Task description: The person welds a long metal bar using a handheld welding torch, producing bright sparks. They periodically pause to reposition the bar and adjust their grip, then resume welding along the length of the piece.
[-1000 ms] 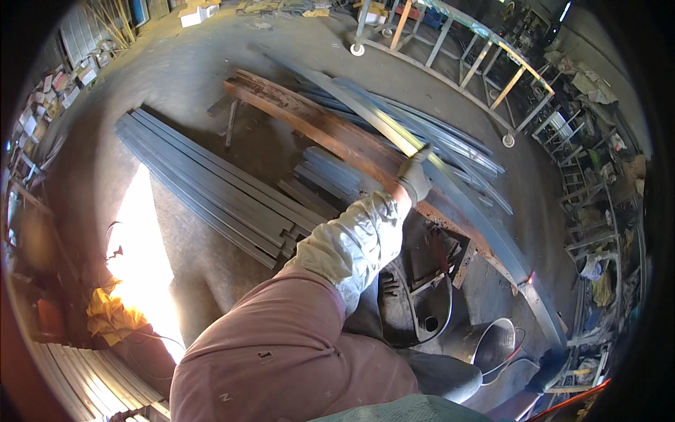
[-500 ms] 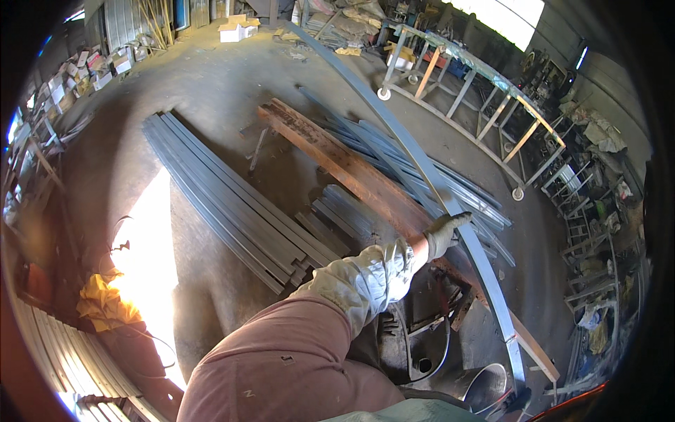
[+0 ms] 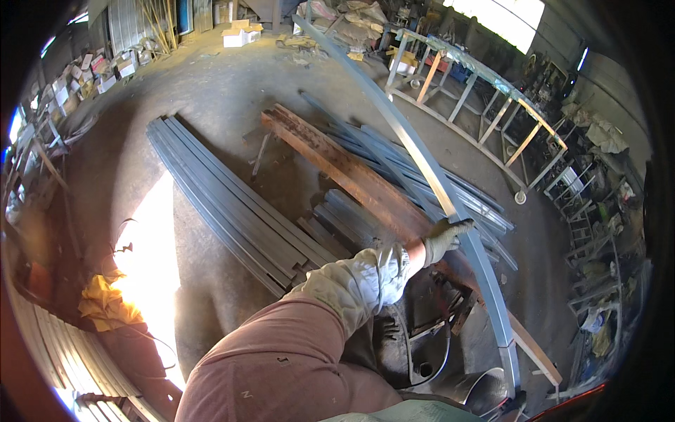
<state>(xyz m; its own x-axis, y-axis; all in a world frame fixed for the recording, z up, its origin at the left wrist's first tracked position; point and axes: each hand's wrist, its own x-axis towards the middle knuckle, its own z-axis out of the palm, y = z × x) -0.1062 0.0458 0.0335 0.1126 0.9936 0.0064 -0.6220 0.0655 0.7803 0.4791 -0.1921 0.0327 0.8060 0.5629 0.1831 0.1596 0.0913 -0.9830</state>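
Note:
My left hand (image 3: 446, 238), in a pale work glove with a white sleeve guard, is shut on a long grey metal bar (image 3: 415, 151). The bar runs from the far back of the workshop down to the lower right and lies above a rusty brown beam (image 3: 337, 165). My arm reaches across from the lower left in a pink sleeve. A pile of grey metal bars (image 3: 232, 207) lies on the concrete floor to the left of the hand. More grey bars (image 3: 485, 207) are stacked beyond the beam. My right hand is out of view.
A metal frame with orange and white legs (image 3: 485, 91) stands at the back right. Cardboard boxes (image 3: 239, 35) sit at the far back and a yellow cloth (image 3: 105, 306) at the left. Dark tools and a cable (image 3: 422, 344) lie below the hand. Cluttered shelves (image 3: 583, 211) line the right side.
The long bar has come up off the stacked bars and swung until it points away from me. My gloved hand moved right and lower with it.

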